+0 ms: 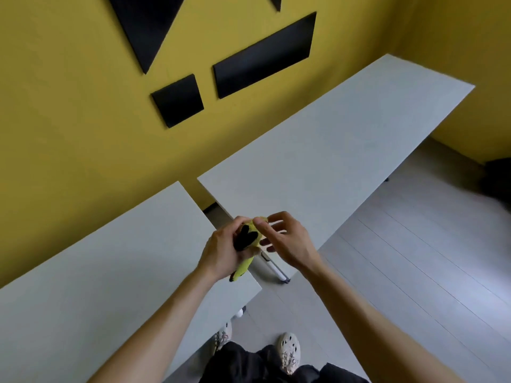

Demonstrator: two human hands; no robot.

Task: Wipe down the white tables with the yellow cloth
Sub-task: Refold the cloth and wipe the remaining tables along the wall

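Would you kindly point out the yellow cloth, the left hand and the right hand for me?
yellow cloth (244, 268): head view, on its hanging lower end.
left hand (221, 251): head view, back of the hand.
right hand (289, 240): head view, back of the hand.

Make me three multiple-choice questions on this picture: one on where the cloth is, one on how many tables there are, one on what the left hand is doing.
1. Where is the cloth?
A. Flat on a table
B. Held in both hands
C. On the floor

2. How many white tables show?
A. One
B. Two
C. Four

3. What is the left hand doing?
A. Gripping the cloth
B. Lying flat on a table
C. Hanging empty

Answers:
1 B: the left hand and the right hand both hold it, clear of the tabletops.
2 B: a near table and a far table stand with a gap between them.
3 A: its fingers curl round the cloth.
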